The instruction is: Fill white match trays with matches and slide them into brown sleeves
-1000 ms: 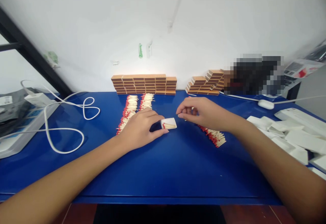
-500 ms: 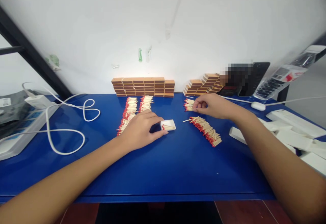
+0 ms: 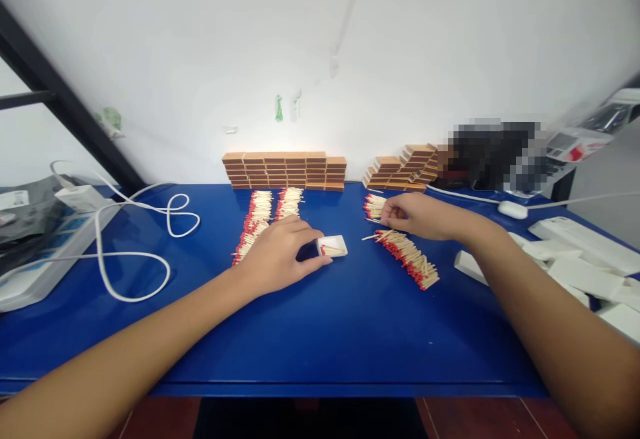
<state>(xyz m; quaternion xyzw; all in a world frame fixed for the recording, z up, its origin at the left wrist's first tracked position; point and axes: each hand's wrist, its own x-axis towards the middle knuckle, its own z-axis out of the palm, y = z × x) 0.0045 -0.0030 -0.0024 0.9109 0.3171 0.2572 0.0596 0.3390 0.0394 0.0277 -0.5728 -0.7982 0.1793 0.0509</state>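
Note:
My left hand (image 3: 280, 252) rests on the blue table (image 3: 320, 332), thumb and fingers closed on the left end of a small white matchbox tray (image 3: 334, 246) with a few red-tipped matches inside. Further right, my right hand (image 3: 417, 215) pinches matches at a small pile (image 3: 374, 206) near the back. A long row of red-tipped matches (image 3: 410, 259) lies just in front of that hand. Two more rows of matches (image 3: 260, 216) lie behind my left hand.
Brown matchbox sleeves are stacked against the wall in a long block (image 3: 285, 170) and a stepped pile (image 3: 405, 166). White trays (image 3: 575, 266) lie scattered at the right. A power strip (image 3: 45, 252) and looping white cable (image 3: 135, 246) sit at the left.
My right hand left the tray, moved back and right to the small match pile, and now pinches matches there. My left hand has kept its hold on the tray.

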